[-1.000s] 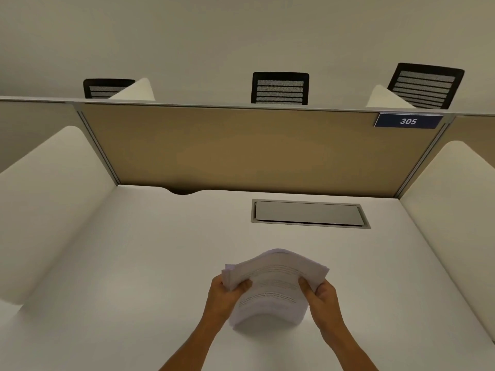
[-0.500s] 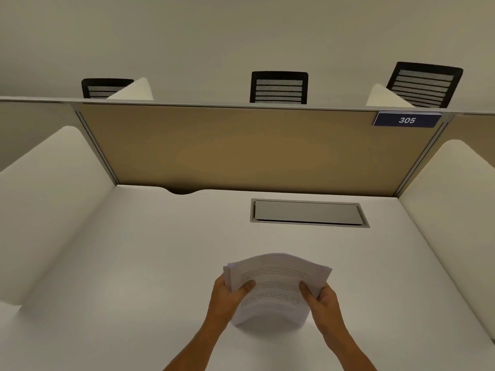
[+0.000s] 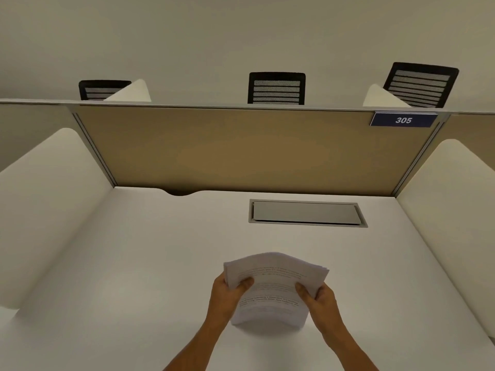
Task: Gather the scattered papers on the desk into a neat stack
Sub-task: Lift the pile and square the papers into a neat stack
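bundle of white printed paper sheets upright between both hands, bottom edge on plain white desk | left hand + right hand clamp its sides | top bows more than a sec ago, so probably squaring edges | nothing loose left

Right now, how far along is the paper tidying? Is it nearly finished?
Nearly. Done: no loose sheets show on the white desk; all the visible paper is in one stack of papers. In hand: the left hand and right hand grip its sides, stood on its lower edge, bowed, with top edges uneven. Left: square the edges and lay it flat.
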The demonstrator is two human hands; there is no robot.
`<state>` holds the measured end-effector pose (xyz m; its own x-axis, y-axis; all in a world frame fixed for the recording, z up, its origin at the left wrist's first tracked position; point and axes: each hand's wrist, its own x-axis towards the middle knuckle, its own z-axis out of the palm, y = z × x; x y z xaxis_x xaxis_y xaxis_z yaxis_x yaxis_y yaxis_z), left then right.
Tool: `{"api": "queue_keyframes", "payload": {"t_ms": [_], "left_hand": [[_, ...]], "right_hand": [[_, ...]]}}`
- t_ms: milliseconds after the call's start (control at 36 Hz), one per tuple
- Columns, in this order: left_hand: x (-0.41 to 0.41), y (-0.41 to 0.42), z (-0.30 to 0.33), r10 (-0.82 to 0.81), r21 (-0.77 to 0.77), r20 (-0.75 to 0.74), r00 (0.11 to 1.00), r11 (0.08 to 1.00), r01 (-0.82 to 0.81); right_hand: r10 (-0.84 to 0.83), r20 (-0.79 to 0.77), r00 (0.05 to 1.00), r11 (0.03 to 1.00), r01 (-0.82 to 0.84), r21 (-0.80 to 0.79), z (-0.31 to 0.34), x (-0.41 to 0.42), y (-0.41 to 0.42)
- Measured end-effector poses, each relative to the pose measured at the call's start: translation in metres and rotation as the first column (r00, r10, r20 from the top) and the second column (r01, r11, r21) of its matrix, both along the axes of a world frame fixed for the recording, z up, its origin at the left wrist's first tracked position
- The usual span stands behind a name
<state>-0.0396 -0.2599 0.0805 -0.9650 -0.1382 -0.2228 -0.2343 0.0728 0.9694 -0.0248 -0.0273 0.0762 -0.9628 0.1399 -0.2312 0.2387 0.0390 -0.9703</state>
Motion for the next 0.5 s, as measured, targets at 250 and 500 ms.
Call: {"api": "queue_keyframes", "payload": {"t_ms": [250, 500], "left_hand": [[0.006, -0.002, -0.006, -0.017, 0.04, 0.044, 0.999, 0.999, 0.015], [0.005, -0.025, 0.005, -0.099, 0.113, 0.059, 0.993, 0.989, 0.092]], "right_hand": [[0.016, 0.034, 0.999, 0.999, -0.017, 0.029, -0.002, 0.0, -0.006], [0.12, 0.022, 0.993, 0.967, -0.122, 0.224, -0.001, -0.005, 0.0]]}}
